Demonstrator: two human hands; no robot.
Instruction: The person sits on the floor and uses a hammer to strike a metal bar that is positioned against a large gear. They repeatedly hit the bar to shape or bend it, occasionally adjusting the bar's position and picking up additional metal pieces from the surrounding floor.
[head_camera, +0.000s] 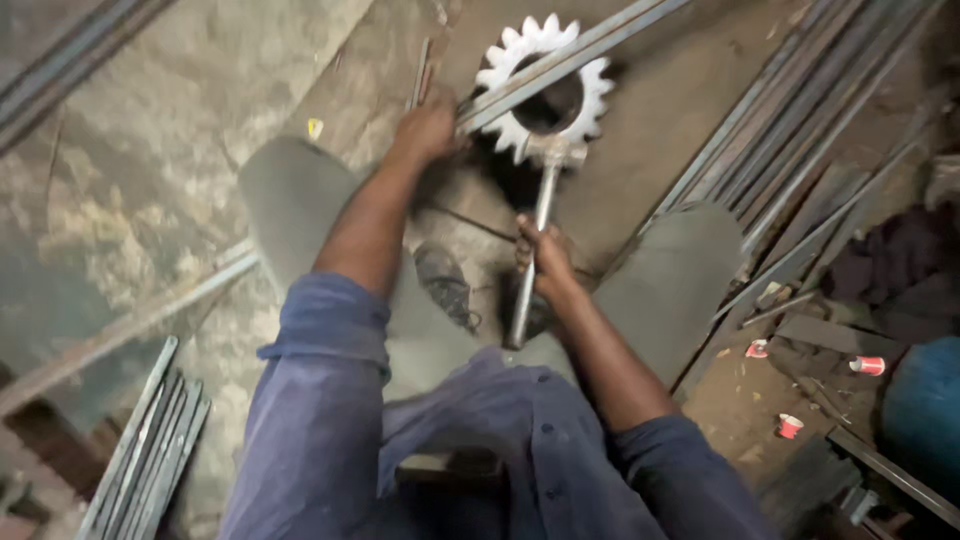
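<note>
Loose rods, 7 o'clock: a bundle of thin steel rods (145, 455) lies flat on the concrete floor (130, 170), well apart from your hands, likely parked out of your way.

Long flat bar, 9 o'clock: one bar (120, 325) runs slantwise across the floor and passes under your left knee (295, 205).

Left hand: your left hand (425, 128) presses down at 12 o'clock on the near end of the paired steel strips (560, 65). Its grip is closed over them, seemingly to pin them where they cross the toothed wheel.

Toothed wheel: the white gear-like wheel (545, 85) sits on the floor at 12 o'clock between your knees, and the strips lie across its open centre. It appears to serve as a bending or holding form, so the strips rest against its teeth.

Handle: a round steel handle (533, 255) comes from the wheel's lower edge straight back toward you, giving leverage.

Right hand: your right hand (545, 255) has its grip clamped around the handle at mid-length, near centre.

Right knee, 3 o'clock: your right knee (685, 270) is spread wide, so the tool has room between your legs.

Stock, 1 to 2 o'clock: more long bars (800, 110) lie side by side.

Cups, 4 o'clock: small red-and-white paper cups (790, 425) sit among scrap, beside a blue drum (925, 410).
</note>
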